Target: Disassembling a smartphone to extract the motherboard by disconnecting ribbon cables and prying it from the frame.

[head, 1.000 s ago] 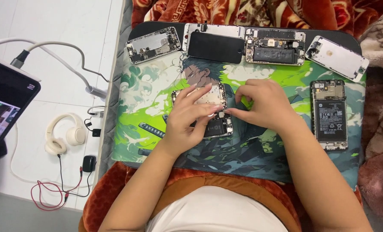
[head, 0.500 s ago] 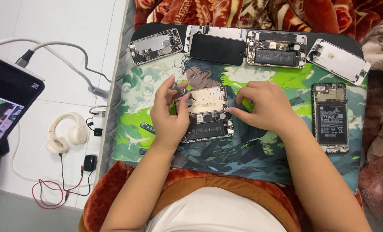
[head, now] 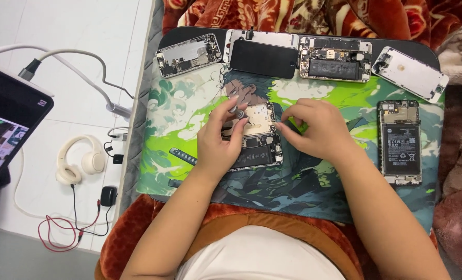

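An opened phone [head: 254, 137] lies face down near the middle of a green illustrated work mat [head: 189, 119], its back plate and battery exposed. The left hand [head: 221, 137] rests over the phone's left half, thumb and fingers pinched closed around a slim grey screwdriver [head: 237, 111] that stands on the phone's far left corner. The right hand [head: 316, 129] sits just right of the phone, its fingers curled and their tips touching the phone's right edge; whether they pinch anything small cannot be told.

Along the far edge of the mat four more gutted handsets lie in a row: an open frame [head: 188, 54] at the left, a dark screen panel [head: 263, 51] beside it, a phone with its board showing [head: 335, 58], and a white back panel [head: 409, 73] tilted at the right. A fifth phone with a bare battery [head: 401, 142] lies upright near the mat's right edge, well apart from the right hand. A small dark tool bit [head: 183, 155] lies on the mat left of the left wrist.

Open mat remains on the left side and between the hands and the far row. Off the mat's left edge, on the white floor [head: 44, 26], sit cream headphones [head: 78, 161], cables [head: 70, 57] and a tablet [head: 8, 129].
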